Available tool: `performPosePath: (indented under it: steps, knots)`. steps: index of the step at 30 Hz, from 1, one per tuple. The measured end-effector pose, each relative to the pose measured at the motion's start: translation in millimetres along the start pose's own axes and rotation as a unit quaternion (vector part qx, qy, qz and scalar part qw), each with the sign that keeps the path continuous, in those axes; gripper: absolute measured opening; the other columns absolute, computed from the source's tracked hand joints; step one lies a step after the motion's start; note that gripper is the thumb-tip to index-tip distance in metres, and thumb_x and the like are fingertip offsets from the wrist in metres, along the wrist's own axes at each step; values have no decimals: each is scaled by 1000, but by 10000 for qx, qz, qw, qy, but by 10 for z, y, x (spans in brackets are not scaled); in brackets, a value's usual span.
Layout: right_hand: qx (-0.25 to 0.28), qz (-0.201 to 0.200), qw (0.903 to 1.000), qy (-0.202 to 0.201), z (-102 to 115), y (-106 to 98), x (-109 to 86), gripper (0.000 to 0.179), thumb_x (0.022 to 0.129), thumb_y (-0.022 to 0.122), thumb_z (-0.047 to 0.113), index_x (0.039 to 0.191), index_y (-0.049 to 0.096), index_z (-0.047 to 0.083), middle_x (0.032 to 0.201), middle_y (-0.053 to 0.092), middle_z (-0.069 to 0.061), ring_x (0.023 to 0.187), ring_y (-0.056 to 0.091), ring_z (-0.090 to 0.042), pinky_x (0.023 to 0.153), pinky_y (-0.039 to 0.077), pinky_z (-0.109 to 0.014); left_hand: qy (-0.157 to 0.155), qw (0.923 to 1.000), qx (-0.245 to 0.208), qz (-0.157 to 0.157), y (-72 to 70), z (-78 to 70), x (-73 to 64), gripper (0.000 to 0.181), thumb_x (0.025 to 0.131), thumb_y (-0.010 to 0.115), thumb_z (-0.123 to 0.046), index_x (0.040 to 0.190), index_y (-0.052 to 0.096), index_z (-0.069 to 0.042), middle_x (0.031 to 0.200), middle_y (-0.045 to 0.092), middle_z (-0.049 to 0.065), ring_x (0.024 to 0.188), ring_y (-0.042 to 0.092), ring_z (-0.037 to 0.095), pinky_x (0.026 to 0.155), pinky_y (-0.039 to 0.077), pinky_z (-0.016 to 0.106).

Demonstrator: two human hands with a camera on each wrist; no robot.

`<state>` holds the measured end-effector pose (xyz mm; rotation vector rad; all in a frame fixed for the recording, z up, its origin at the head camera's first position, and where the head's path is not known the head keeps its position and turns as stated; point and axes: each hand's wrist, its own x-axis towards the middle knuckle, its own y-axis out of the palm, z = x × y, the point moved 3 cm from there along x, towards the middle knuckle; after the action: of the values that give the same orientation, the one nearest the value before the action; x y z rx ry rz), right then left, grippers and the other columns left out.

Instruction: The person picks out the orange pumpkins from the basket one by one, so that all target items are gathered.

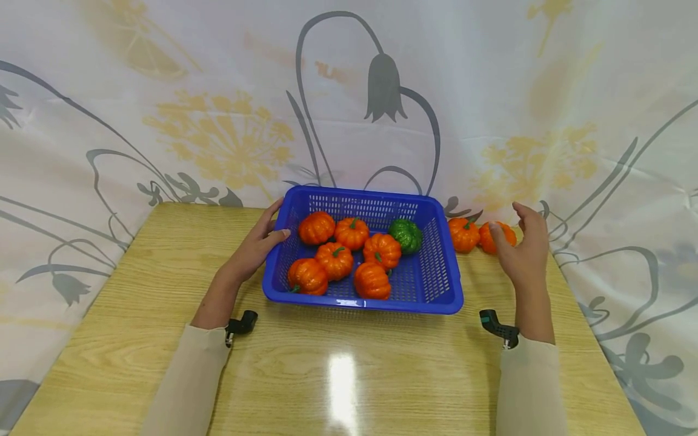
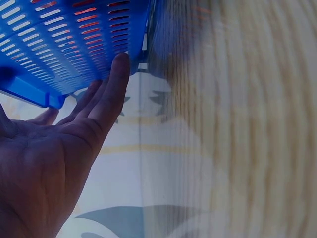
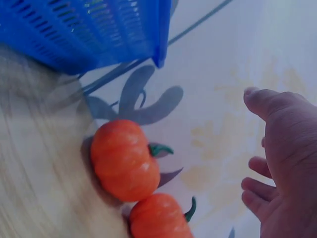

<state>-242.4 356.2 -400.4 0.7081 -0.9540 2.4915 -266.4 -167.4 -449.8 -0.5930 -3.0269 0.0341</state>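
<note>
Floral cloth (image 1: 218,79) behind a wood table (image 1: 283,375); glare washes out a patch near the front edge. Left hand (image 1: 252,249) grips the left side of the blue basket (image 1: 362,301), thumb over the rim; its other fingers are mostly hidden from the head view, but the left wrist view shows them against the outer wall. Can't tell if the basket's base touches the table. Inside: six orange pumpkins (image 1: 334,260) and a green pumpkin (image 1: 406,236). Right hand (image 1: 528,257) is spread, thumb and fingers wide apart, just beside the outer pumpkin (image 1: 505,230); thumb covers part of it in the head view, right wrist view shows a gap. Inner pumpkin (image 1: 464,234) sits between that one and the basket. Both wrist views crop the basket; right one also cuts off a pumpkin.
</note>
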Motion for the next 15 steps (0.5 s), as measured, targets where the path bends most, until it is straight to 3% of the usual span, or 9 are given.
performPosePath:
  steps: [4, 15]
  knots:
    - [-34, 25, 9993, -382, 181, 3, 26, 52, 95, 76, 4, 143, 59, -7, 143, 54, -31, 135, 46, -46, 114, 39, -50, 0, 10000, 34, -6, 0, -5, -1, 75, 110, 50, -17, 173, 11, -27, 160, 42, 29, 132, 56, 55, 86, 64, 37]
    - [176, 592, 9949, -801, 663, 57, 30, 52, 93, 77, -1, 142, 60, -6, 141, 55, -29, 134, 49, -45, 114, 41, -54, 11, 10000, 35, -10, 5, -13, -5, 75, 109, 50, -16, 173, 11, -27, 159, 42, 29, 133, 55, 56, 87, 64, 37]
